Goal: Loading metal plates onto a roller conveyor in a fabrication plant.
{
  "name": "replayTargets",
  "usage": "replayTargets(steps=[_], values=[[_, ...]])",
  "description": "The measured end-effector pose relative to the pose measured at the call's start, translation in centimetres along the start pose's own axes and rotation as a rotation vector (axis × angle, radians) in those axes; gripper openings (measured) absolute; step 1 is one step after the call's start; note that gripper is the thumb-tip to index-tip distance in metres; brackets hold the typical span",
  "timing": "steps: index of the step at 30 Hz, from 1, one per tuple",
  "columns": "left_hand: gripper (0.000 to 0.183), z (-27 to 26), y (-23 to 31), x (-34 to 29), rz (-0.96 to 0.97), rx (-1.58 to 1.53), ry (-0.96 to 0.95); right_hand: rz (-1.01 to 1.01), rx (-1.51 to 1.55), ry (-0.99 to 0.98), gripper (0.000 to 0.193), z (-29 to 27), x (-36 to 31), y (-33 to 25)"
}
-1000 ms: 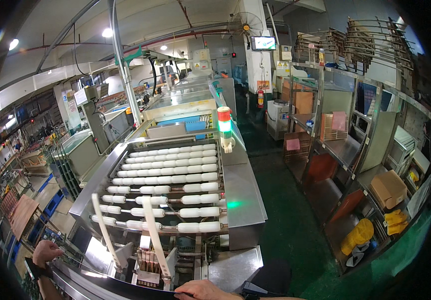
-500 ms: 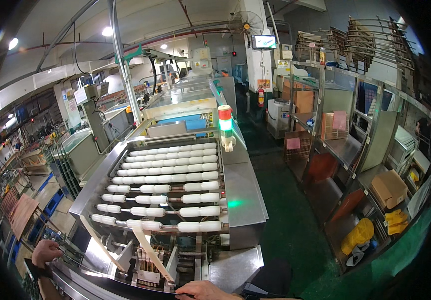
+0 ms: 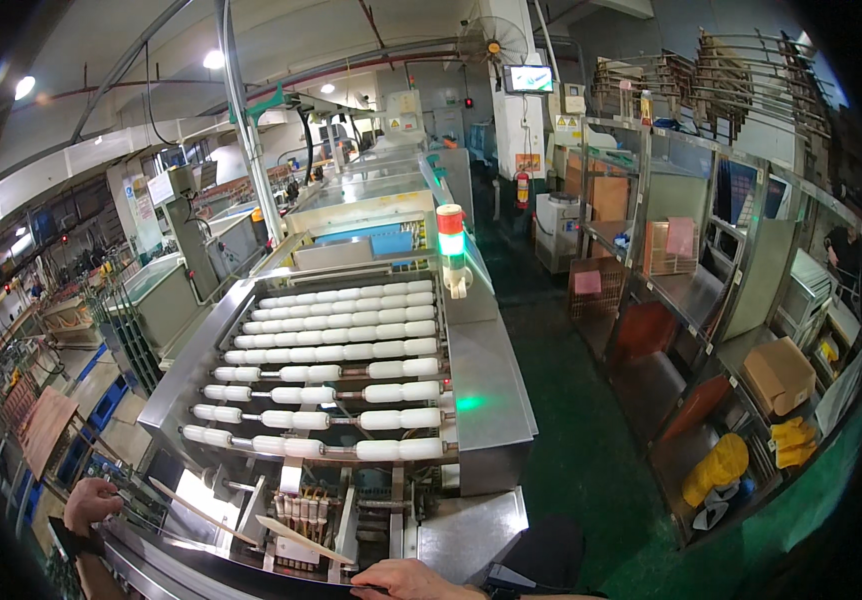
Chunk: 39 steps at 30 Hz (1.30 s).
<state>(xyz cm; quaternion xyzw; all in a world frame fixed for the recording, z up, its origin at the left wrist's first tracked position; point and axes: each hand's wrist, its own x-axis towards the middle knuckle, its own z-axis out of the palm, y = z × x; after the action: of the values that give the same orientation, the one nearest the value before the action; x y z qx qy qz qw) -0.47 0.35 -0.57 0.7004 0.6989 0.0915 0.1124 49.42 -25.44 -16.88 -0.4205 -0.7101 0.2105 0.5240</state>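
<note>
At the lower left, my left hand (image 3: 93,503) is closed, its fingers curled by the end of a metal rail (image 3: 166,565); what is inside them is hidden. My right hand (image 3: 406,580) is at the bottom middle, closed at a thin dark edge along the machine's front. Between the hands, two pale strips, the left one (image 3: 201,512) and the right one (image 3: 303,540), slope down toward me. Beyond them is the roller conveyor (image 3: 496,385), with rows of white rollers (image 3: 301,395). Below the front row sits a mechanism with several upright fittings (image 3: 301,512).
A red, white and green signal light (image 3: 450,240) stands on the conveyor's right side. Metal shelving (image 3: 641,285) runs along the right, holding a cardboard box (image 3: 778,377) and yellow gloves (image 3: 716,470). Green floor (image 3: 576,440) lies between. At left stands a copper-coloured panel (image 3: 48,430).
The two pale strips have swung down from a steeper tilt, their upper ends dropping away from the front rollers. Both hands stay nearly where they were.
</note>
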Motion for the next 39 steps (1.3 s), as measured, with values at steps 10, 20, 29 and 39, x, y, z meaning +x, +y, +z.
replayTargets(steps=[10, 20, 29, 39], values=[[0.039, -0.3, 0.6, -0.3, 0.017, 0.032, 0.001, 0.032, 0.014, -0.012, 0.016, 0.1, -0.1, -0.3], [0.038, 0.2, 0.9, 0.6, 0.049, -0.048, 0.005, 0.048, 0.002, -0.081, 0.018, 0.0, -0.3, 0.5], [0.041, 0.4, 2.0, 1.2, 0.142, -0.001, 0.050, 0.066, -0.072, -0.169, 0.023, -0.6, -0.1, 2.3], [0.057, -0.2, 1.8, 0.8, 0.066, -0.059, -0.083, 0.005, -0.031, -0.111, 0.014, -0.2, 0.0, 2.4]])
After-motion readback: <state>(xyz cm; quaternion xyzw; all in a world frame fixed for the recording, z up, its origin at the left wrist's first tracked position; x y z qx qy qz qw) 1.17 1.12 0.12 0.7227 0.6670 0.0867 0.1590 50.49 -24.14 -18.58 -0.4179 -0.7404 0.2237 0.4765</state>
